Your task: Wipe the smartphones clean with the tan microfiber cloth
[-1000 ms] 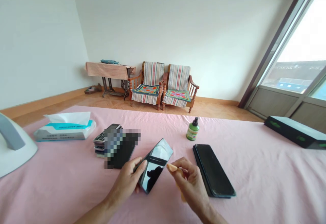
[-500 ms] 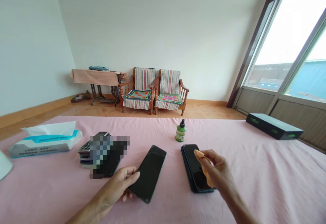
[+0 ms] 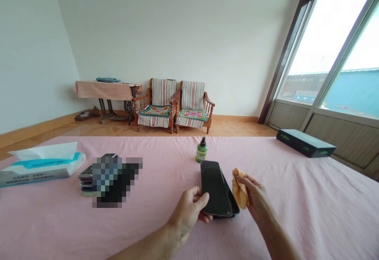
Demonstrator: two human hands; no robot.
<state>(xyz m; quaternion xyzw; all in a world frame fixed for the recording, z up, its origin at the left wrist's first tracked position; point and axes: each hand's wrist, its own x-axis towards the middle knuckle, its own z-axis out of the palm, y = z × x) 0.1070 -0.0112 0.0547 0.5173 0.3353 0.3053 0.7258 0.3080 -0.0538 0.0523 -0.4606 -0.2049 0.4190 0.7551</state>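
My left hand [image 3: 192, 208] grips the lower left edge of a black smartphone [image 3: 215, 189], thumb on its glass. That phone overlaps another dark phone [image 3: 235, 204], which shows along its right side and lower edge; whether the two touch is hard to tell. To the right, my right hand [image 3: 257, 195] pinches a crumpled orange cloth [image 3: 239, 189], held just beside the phones. A green spray bottle [image 3: 201, 150] with a black top stands upright behind them.
On the pink cloth [image 3: 166, 165] at left lie a tissue pack [image 3: 44, 169] and a stack of devices [image 3: 86, 182], partly pixelated. A black box [image 3: 304, 143] sits at the far right. Two wooden chairs [image 3: 192, 114] stand beyond.
My left hand has carried its phone rightward over the phones lying there. My right hand with the cloth has moved off the lying phone's screen to its right side. The view has shifted slightly.
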